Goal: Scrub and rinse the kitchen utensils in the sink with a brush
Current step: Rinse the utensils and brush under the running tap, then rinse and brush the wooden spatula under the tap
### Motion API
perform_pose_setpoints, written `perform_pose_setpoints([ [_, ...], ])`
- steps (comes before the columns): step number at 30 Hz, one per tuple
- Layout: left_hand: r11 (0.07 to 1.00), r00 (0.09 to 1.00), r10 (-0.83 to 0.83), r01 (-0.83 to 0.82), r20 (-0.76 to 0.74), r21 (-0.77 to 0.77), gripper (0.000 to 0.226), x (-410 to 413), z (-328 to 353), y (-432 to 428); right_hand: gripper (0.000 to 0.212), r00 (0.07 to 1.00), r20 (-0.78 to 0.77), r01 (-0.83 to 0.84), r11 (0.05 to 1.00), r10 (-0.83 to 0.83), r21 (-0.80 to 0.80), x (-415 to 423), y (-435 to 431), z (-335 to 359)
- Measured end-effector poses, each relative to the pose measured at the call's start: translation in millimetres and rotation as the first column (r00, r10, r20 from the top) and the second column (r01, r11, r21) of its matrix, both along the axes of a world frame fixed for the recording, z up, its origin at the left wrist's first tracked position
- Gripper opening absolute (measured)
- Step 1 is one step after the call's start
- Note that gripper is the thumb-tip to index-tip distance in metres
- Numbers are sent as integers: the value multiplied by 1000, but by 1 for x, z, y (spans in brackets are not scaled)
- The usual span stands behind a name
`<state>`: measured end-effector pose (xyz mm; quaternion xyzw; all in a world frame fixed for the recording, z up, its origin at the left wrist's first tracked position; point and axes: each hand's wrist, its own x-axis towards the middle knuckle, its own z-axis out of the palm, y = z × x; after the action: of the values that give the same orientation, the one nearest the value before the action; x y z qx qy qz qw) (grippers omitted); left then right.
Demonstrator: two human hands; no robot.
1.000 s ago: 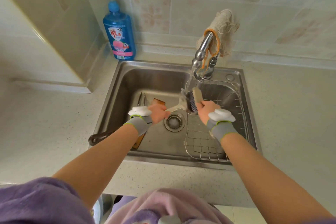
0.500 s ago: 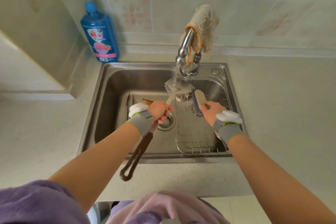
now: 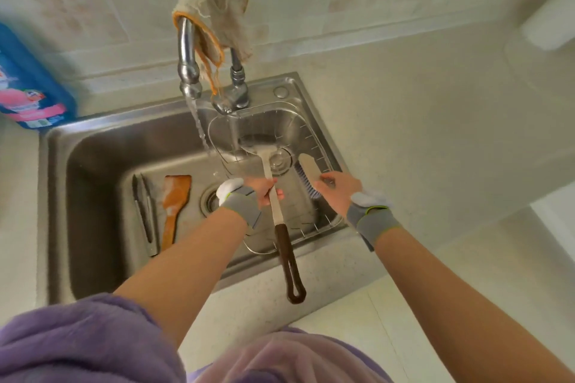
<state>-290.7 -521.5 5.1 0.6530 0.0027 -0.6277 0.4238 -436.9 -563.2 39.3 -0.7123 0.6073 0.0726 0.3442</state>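
The left hand (image 3: 264, 193) is gripping the ladle (image 3: 290, 261) by its cream shaft, fingers curled round it. The brown looped handle is pointing toward the lower frame, and the steel bowl is sitting in the wire basket (image 3: 314, 134) beside a clear glass (image 3: 280, 160). The right hand (image 3: 339, 193) is holding a cream-backed, blue-bristled brush (image 3: 306, 172). A wooden spatula (image 3: 174, 205) and metal tongs (image 3: 143, 208) are lying at the left of the stainless sink (image 3: 62, 146).

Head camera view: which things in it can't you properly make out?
All in the head view:
- Soap bottle: cut off by the left edge, blurred; label unreadable.
- Utensil in the left hand: its far end is blurred and glary; shape unclear.
- Brush: bristles seen only edge-on; the right hand covers its near end.
- White object at the right edge: cut off, blurred; cannot identify.
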Motion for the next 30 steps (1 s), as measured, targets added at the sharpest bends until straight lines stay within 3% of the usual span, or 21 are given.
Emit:
perform_pose_setpoints([
  [6, 999, 1000, -22, 22, 17, 39, 38, -2, -24, -14, 45, 999, 20, 34, 999, -34, 15, -13, 3, -8],
  [9, 989, 986, -140, 134, 86, 65, 38, 3, -31, -14, 46, 999, 17, 34, 999, -34, 25, -17, 6, -9],
  [15, 983, 958, -185, 180, 220, 42, 21, 5, -30, -12, 44, 997, 75, 34, 999, -34, -3, -3, 13, -11],
  [17, 979, 947, -205, 204, 248, 27, 31, 6, -24, -7, 42, 993, 113, 34, 999, -30, -32, 8, 16, -9],
  [24, 996, 917, -71, 46, 393, 72, 21, 79, -26, 84, 45, 950, 191, -245, 969, 248, -41, 95, 47, -4],
  [27, 978, 903, -68, -23, 425, 207, 33, 128, -46, 132, 47, 915, 176, -369, 929, 364, -3, 139, 62, -12],
  [30, 911, 869, -215, 14, 445, 413, 24, 172, -89, 174, 47, 869, 52, -493, 870, 491, 26, 167, 73, -27],
])
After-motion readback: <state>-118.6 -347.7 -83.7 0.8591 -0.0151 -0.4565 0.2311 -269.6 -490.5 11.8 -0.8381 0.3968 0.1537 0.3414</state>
